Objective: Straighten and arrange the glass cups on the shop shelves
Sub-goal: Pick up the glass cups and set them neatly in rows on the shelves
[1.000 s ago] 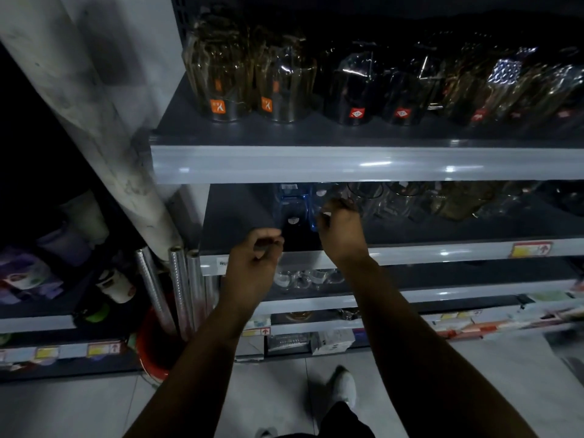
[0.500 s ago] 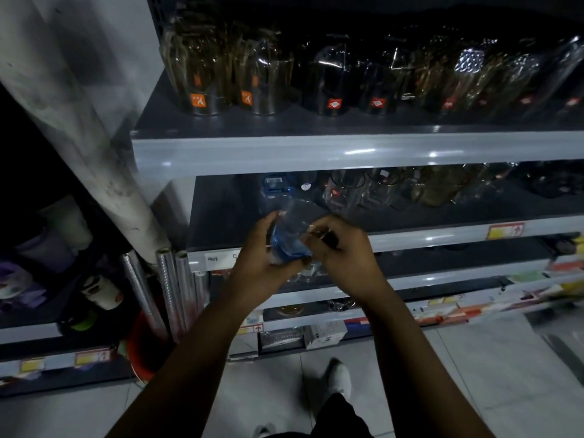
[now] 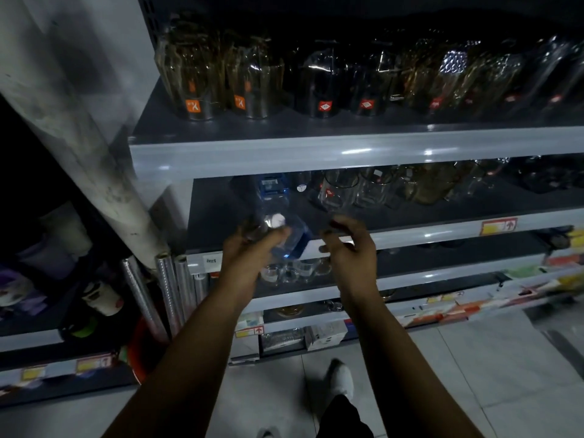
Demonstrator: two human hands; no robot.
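Holds a clear, blue-tinted glass cup (image 3: 289, 235) in the left grip (image 3: 252, 252), fingers and thumb curled round its near end, cup tilted with the far end raised toward the shelving. Carries nothing in the right grip (image 3: 350, 248): narrow, fingers loosely bent, just right of the cup and apart from it. Hangs the cup in the air before the front edge of the middle shelf (image 3: 426, 236), close to that shelf's left end, resting on nothing. Shows a pale round patch on the cup wall; cannot tell whether sticker or glare.

Just behind, deeper on the middle shelf near its left end: a blue box (image 3: 271, 184) with a white barcode-like label, unreadable. To its right along the same shelf: a row of clear glasses (image 3: 339, 192), one with a small red sticker, print too small to read. On the front edge, just left of the left wrist: a white tag (image 3: 211, 260) with dark writing, blurred. Farther right on the same edge: a price tag (image 3: 498, 226), red and yellow, with an arrow pointing up.

Above, on the top shelf (image 3: 284, 153): amber glasses (image 3: 192, 74) at the left end, each with an orange sticker bearing a white mark, not readable; next right, dark glasses (image 3: 325, 83) with red stickers. Below, on the lower shelf (image 3: 442, 275): small glasses (image 3: 290, 273) near the left end, between the two wrists.
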